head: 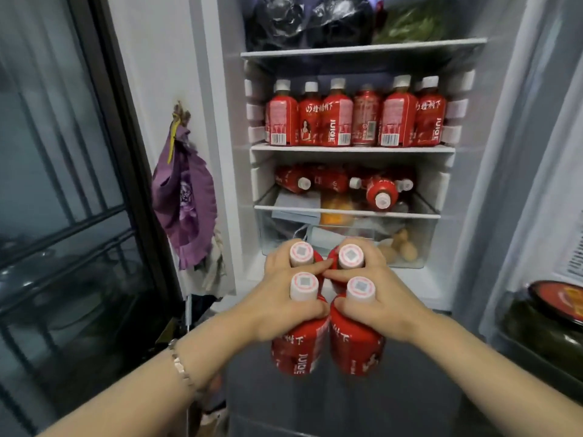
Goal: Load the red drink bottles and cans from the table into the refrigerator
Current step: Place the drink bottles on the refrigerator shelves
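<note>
- Nearest, two bare forearms reach forward; a bracelet (180, 367) sits on the left wrist.
- The left hand (284, 298) is clamped around two red bottles (299, 348), their necks held between its fingers, white caps poking up.
- The right hand (377, 298) grips another pair of bottles (355, 345) the same way; the two hands press side by side, knuckles touching.
- The nearer left bottle's label reads "JUICE" down its side, with Chinese characters above; the caps carry a small printed square, too blurred to read.
- Beyond the hands stands the open refrigerator (504, 152). Its clear bottom drawer (347, 216) holds paper packets and something orange.
- On the shelf above the drawer, several red bottles lie on their sides (381, 192), caps toward the room.
- Higher up, a row of standing bottles (397, 121) fills the shelf, labels showing "JUICE", barcodes and a printed figure; one red can (365, 119) stands in the middle of the row.
- The top shelf holds dark plastic bags (309, 20) and leafy greens.
- Left of the refrigerator, a purple cloth bag (184, 203) hangs on the wall.
- At near right, a dark jar (549, 326) with a red lid sits in the door rack.
</note>
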### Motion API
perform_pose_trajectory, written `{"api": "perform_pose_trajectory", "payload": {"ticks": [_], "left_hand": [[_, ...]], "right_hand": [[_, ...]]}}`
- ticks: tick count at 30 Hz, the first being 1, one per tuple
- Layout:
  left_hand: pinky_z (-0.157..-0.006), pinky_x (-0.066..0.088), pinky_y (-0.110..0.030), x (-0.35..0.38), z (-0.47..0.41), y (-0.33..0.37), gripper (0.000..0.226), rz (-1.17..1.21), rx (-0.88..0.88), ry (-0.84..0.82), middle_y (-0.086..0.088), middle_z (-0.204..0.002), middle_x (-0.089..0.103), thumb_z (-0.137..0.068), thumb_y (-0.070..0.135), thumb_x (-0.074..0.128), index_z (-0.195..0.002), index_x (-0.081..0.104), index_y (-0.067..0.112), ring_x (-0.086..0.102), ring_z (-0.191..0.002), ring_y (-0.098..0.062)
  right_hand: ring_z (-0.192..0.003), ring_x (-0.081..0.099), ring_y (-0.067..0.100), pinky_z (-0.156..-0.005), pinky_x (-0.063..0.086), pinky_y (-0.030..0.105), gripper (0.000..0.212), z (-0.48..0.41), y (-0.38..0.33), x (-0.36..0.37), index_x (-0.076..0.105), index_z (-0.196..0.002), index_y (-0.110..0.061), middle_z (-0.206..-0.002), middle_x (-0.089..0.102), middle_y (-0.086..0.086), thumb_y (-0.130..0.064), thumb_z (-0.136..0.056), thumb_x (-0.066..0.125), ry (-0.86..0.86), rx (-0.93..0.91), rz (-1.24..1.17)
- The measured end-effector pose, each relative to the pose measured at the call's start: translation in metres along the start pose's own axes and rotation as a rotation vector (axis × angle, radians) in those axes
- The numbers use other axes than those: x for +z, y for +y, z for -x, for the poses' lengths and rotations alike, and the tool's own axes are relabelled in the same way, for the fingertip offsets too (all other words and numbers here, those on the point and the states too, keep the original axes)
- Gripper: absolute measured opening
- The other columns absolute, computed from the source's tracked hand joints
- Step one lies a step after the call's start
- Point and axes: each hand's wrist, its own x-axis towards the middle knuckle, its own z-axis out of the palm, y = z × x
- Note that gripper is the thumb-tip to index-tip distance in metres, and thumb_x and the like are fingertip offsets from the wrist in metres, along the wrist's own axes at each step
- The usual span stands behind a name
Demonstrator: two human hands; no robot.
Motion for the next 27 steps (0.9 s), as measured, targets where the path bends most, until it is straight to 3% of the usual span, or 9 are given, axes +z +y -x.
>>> {"api": "perform_pose_trajectory", "payload": {"ticks": [6,9,11,13,17,21,24,25,27], "left_hand": [[-0.109,0.011,-0.016,-0.042,-0.107,-0.040,0.057,0.043,0.172,0.094,0.025,-0.127,0.015,-0.062,0.036,0.060,-0.111,0.042,0.059,0.014,-0.133,-0.003],[-0.106,0.007,-0.005,-0.062,-0.157,-0.059,0.064,0.066,0.242,0.211,0.033,-0.122,0.014,-0.060,0.038,0.061,-0.121,0.049,0.049,0.013,-0.134,-0.002],[-0.115,0.018,-0.028,-0.070,-0.179,-0.063,0.057,0.251,0.218,0.291,0.021,-0.136,0.022,-0.055,0.041,0.063,-0.104,0.046,0.066,0.023,-0.137,-0.012],[-0.111,0.029,-0.045,-0.072,-0.203,-0.072,0.057,0.383,0.175,0.362,0.008,-0.134,0.046,-0.051,0.042,0.063,-0.097,0.042,0.067,0.037,-0.132,-0.022],[-0.106,0.035,-0.047,-0.067,-0.224,-0.093,0.062,0.480,0.067,0.418,0.019,-0.116,0.062,-0.047,0.040,0.067,-0.100,0.035,0.045,0.044,-0.128,-0.022],[-0.106,0.035,-0.047,-0.067,-0.241,-0.101,0.061,0.464,0.014,0.404,0.022,-0.116,0.060,-0.045,0.044,0.067,-0.097,0.034,0.050,0.044,-0.127,-0.020],[-0.107,0.034,-0.045,-0.067,-0.254,-0.098,0.056,0.438,-0.007,0.390,0.016,-0.119,0.059,-0.047,0.043,0.066,-0.093,0.034,0.049,0.042,-0.127,-0.020],[-0.108,0.033,-0.042,-0.066,-0.257,-0.097,0.052,0.408,-0.008,0.393,0.011,-0.124,0.057,-0.051,0.040,0.066,-0.091,0.034,0.050,0.040,-0.127,-0.018],[-0.106,0.026,-0.030,-0.059,-0.261,-0.095,0.047,0.310,0.024,0.395,0.006,-0.132,0.049,-0.056,0.036,0.063,-0.089,0.035,0.053,0.031,-0.128,-0.011]], "right_hand": [[-0.105,0.041,-0.026,-0.088,0.026,-0.006,0.056,-0.089,0.044,-0.006,0.062,-0.115,-0.013,-0.123,0.032,-0.023,-0.021,-0.059,0.064,0.406,0.094,-0.178],[-0.108,0.056,-0.002,-0.102,0.040,0.023,0.058,-0.132,0.064,-0.015,0.047,-0.117,-0.016,-0.129,0.047,0.003,-0.016,-0.060,0.062,0.779,0.135,-0.346],[-0.104,0.062,0.007,-0.105,0.040,0.043,0.054,-0.151,0.073,-0.021,0.038,-0.112,-0.021,-0.113,0.065,0.007,-0.017,-0.063,0.060,1.023,0.160,-0.470],[-0.099,0.063,0.008,-0.104,0.039,0.050,0.051,-0.171,0.086,-0.025,0.039,-0.112,-0.018,-0.089,0.072,-0.013,-0.020,-0.065,0.058,1.203,0.159,-0.522],[-0.083,0.061,-0.011,-0.081,0.052,0.019,0.073,-0.188,0.098,-0.016,0.044,-0.124,0.010,-0.081,0.063,-0.040,-0.029,-0.064,0.057,1.251,0.083,-0.533],[-0.094,0.061,-0.009,-0.083,0.044,0.009,0.077,-0.202,0.115,-0.016,0.040,-0.126,0.014,-0.103,0.067,-0.019,-0.033,-0.067,0.053,1.218,-0.027,-0.478],[-0.121,0.052,0.024,-0.105,0.038,0.030,0.050,-0.205,0.128,-0.018,0.065,-0.113,-0.017,-0.128,0.040,0.014,-0.034,-0.068,0.053,1.250,-0.010,-0.348],[-0.124,0.044,0.040,-0.109,0.033,0.045,0.039,-0.205,0.135,-0.019,0.065,-0.106,-0.041,-0.131,0.034,0.022,-0.035,-0.069,0.053,1.250,0.008,-0.276],[-0.126,0.038,0.046,-0.109,0.030,0.052,0.035,-0.201,0.150,-0.017,0.064,-0.098,-0.053,-0.135,0.030,0.026,-0.038,-0.068,0.053,1.259,0.041,-0.269]]}}
